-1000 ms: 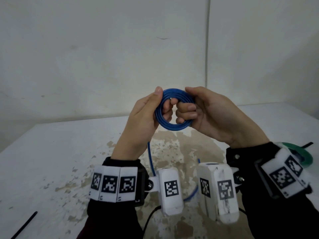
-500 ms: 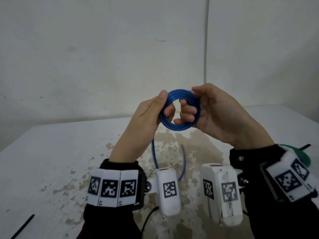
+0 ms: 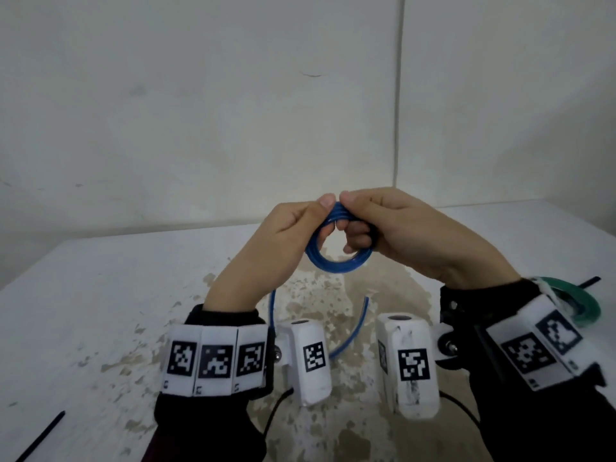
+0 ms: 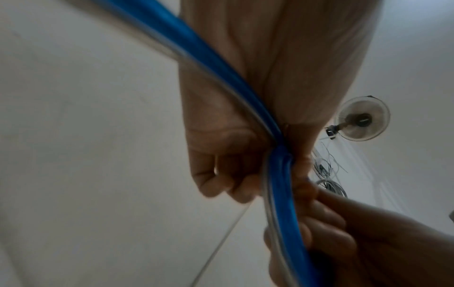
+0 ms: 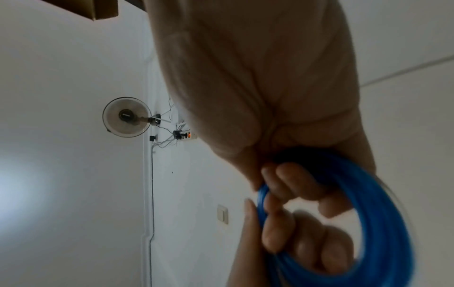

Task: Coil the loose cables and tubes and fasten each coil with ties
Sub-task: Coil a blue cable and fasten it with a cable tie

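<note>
A blue tube coil (image 3: 336, 261) of several turns hangs in the air above the table, held by both hands. My left hand (image 3: 286, 235) pinches its upper left side between thumb and fingers. My right hand (image 3: 383, 225) grips the top right, with fingers curled through the ring. A loose blue tail (image 3: 350, 335) drops from the left hand, loops low over the table and ends curving upward. In the left wrist view the blue tube (image 4: 282, 194) runs across the palm. The right wrist view shows the coil (image 5: 383, 223) around the curled fingers.
A green coil (image 3: 580, 308) lies at the right on the white, stained table (image 3: 100, 295), partly behind my right wrist. A black tie (image 3: 40, 435) lies at the bottom left, another black piece (image 3: 588, 281) beside the green coil. A white wall stands behind.
The hands have turned the coil and closed together at its top. The loose tail has shortened and its free end has swung up on the right.
</note>
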The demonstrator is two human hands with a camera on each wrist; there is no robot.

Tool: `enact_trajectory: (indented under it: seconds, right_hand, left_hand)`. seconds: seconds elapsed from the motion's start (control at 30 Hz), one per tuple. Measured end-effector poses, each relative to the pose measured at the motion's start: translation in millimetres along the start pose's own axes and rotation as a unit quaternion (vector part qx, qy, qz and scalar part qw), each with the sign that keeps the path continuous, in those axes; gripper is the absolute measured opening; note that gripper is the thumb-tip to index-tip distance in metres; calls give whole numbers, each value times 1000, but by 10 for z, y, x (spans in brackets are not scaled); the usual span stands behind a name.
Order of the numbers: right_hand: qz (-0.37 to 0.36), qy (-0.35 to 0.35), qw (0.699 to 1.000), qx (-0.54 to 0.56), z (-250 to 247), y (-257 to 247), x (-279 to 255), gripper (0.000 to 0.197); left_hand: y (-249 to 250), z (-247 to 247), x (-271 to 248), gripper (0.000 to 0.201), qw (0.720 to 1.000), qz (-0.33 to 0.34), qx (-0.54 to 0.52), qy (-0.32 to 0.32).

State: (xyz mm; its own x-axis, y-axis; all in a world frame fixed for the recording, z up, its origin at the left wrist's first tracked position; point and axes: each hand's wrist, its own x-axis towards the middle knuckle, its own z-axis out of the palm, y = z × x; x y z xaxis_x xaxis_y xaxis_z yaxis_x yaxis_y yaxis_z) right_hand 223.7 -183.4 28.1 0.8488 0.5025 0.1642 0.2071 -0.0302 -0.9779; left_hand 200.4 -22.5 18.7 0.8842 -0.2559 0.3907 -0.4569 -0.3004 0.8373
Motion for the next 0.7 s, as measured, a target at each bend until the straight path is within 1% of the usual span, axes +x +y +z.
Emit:
enact_trajectory:
  seconds: [0.07,0.13,0.2,0.3,0.37,0.4,0.47,0.53,0.57,0.63,0.7]
  right_hand:
    - [-15,52,997,50,13,6,29,37]
    - [-19,82,992,93,13,4,49,36]
    - [-5,71,993,90,-13,0,49,38]
    - [37,-5,999,24,-49,-21,1,45]
    - [36,-30,999,-6,-50,-28,-31,49]
    - [25,-24,999,-11,-38,-32,-34,48]
    - [2,16,1000,10,-12,-31,-12,43]
    - [-17,58,996,68,6,-28,18,40]
    - [-20,65,993,93,5,-31,26,39]
    - [-3,50,993,106,-11,-35,34,39]
    - [27,17,996,78,-35,-33,16,41]
  left_hand:
    - [-43,18,31,48,998,-11,-47,29]
    - [-61,38,44,47,997,-5,-70,34]
    - [-70,27,39,45,998,7,-63,29]
    - [-52,9,14,44,1000,9,-15,-19]
    - [-39,37,11,44,999,8,-3,-32]
    - [-34,60,19,45,1000,11,-12,-22]
    - [-35,99,38,47,997,7,-71,7]
    - [-59,112,59,48,991,3,-133,21]
    - [-68,112,60,48,989,3,-147,25]
    - [-80,88,50,47,991,6,-131,33]
    - [-68,64,33,47,997,12,-75,26]
